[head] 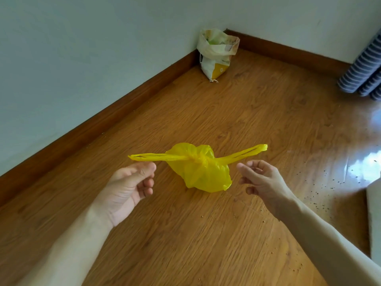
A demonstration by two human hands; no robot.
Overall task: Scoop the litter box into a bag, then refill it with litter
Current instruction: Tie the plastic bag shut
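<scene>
- Yellow bag (203,172) is knotted shut, sat mid-floor (257,112), contents hidden.
- Left hand (128,185) and right hand (260,177) are held loosely curled beside its handles, nothing gripped.
- Litter sack (216,53) is propped in the corner.
- White edge (374,219) is cropped, can't be identified.

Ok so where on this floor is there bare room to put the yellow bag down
Bare floor runs between the yellow bag and the litter sack in the corner, and along the baseboard on the left. Near floor between the forearms is free but for a few crumbs. Avoid the right: scattered litter grains by the white edge.
</scene>
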